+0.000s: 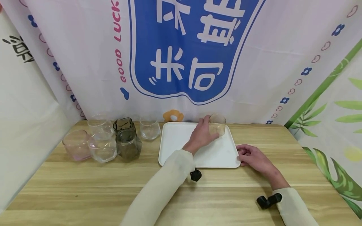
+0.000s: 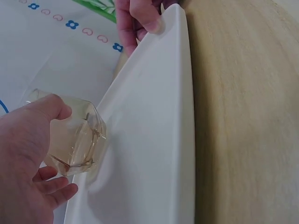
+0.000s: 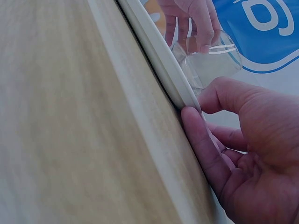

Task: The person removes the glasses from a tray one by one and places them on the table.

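An amber-tinted clear drinking glass [image 1: 217, 126] stands on the back right part of a white tray [image 1: 181, 157]. My left hand [image 1: 201, 135] reaches over the tray and holds this glass from its left. In the left wrist view the thumb lies across the side of the glass [image 2: 77, 135], while other fingers show below it. At the tray's right edge, my right hand [image 1: 254, 158] pinches the rim near the front corner. The right wrist view shows thumb and forefinger of the right hand [image 3: 252, 135] meeting at that rim, the other fingers curled.
Left of the tray, several glasses are grouped: a pinkish one [image 1: 77, 147], a clear faceted one [image 1: 102, 149], a dark grey one [image 1: 128, 147] and others behind. Another clear glass [image 1: 150, 129] stands close to the tray's left side. A printed curtain [image 1: 101, 78] hangs along the table's back edge.
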`<state>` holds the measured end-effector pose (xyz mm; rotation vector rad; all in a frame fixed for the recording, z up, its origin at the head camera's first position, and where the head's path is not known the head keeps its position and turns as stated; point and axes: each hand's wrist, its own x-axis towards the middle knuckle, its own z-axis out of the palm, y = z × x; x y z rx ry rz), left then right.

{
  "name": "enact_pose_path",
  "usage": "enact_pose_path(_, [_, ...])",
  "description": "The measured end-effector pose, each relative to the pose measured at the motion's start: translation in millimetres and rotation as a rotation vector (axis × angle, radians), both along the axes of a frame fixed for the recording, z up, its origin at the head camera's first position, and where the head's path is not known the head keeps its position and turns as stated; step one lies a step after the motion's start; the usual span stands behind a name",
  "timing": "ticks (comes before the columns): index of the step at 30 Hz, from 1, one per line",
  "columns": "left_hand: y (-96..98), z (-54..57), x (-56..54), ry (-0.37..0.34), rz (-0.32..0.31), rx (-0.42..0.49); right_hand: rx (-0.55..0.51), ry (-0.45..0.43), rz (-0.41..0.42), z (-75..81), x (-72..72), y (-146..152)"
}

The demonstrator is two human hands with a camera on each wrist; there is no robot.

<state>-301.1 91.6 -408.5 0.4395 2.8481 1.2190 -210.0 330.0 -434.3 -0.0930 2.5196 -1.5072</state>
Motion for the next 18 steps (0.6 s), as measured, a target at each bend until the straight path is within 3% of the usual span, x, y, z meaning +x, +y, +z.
enact_pose_path(18, [-25.4, 2.5, 15.2, -0.024, -0.071, 0.039, 0.015, 0.012, -0.009, -2.3, -1.1, 1])
